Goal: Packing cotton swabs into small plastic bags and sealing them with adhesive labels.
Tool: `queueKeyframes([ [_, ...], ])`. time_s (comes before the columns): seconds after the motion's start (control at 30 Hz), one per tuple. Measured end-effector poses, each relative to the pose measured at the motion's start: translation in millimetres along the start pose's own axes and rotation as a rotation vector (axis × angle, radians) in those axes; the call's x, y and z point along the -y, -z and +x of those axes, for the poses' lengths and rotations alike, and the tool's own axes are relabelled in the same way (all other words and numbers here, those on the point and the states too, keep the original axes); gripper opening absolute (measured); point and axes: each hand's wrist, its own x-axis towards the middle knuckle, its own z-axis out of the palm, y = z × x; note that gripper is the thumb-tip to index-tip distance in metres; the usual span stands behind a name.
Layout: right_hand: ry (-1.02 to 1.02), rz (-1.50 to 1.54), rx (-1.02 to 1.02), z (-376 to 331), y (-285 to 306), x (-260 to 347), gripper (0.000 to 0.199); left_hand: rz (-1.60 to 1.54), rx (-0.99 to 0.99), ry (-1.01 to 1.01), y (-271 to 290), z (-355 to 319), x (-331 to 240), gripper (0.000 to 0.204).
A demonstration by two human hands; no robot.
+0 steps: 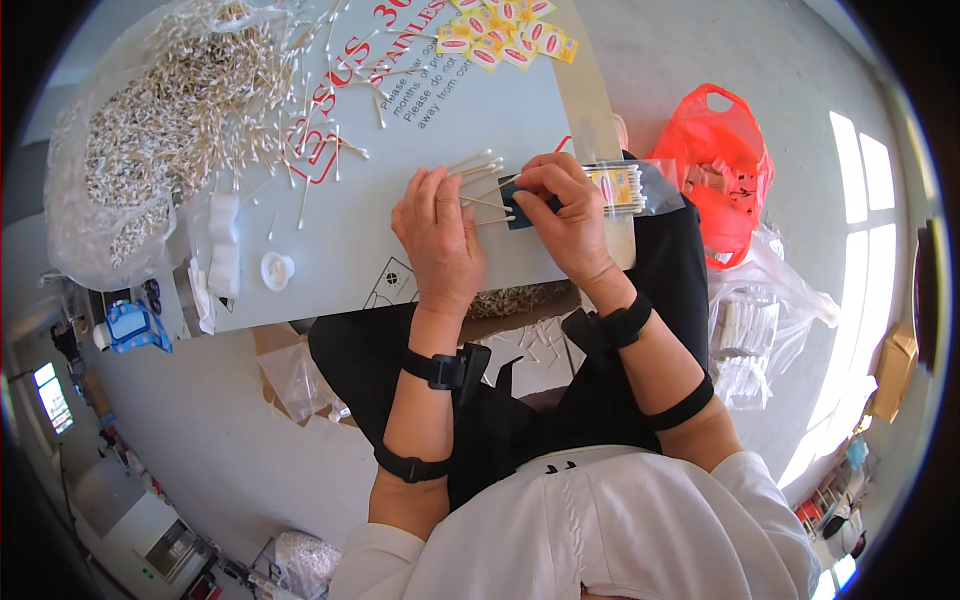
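My left hand [437, 235] is curled over the table edge area, closed on several cotton swabs [484, 165] whose white tips stick out to its right. My right hand [568, 210] pinches with thumb and forefinger close beside them; a swab stick runs up to these fingertips. Beneath the right fingers lies a dark flat pad [519, 215]. Just right of that hand is a clear plastic bag [660, 185] filled with a row of swabs and a yellow label [617, 187]. The right palm and part of the pad are hidden.
A big clear bag of loose swabs [170, 130] spills over the table's left side. Yellow labels [505, 35] lie scattered at the far edge. A small white cup [277, 270] stands left of my hands. A red plastic bag [715, 170] and clear packs [745, 335] are at the right.
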Motion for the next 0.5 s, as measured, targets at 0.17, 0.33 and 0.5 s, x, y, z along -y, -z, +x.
queueKeyframes([
  [0.17, 0.383, -0.669, 0.205, 2, -3, -2, 0.018, -0.065, 0.029, 0.04, 4, 10, 6, 0.028],
  [0.33, 0.52, -0.809, 0.257, 19, -8, -1, 0.007, -0.065, -0.004, 0.006, 2, 11, 11, 0.024],
  [0.5, 0.598, -0.866, 0.354, 42, -4, 2, 0.006, -0.054, -0.028, -0.025, 2, 12, 12, 0.027],
])
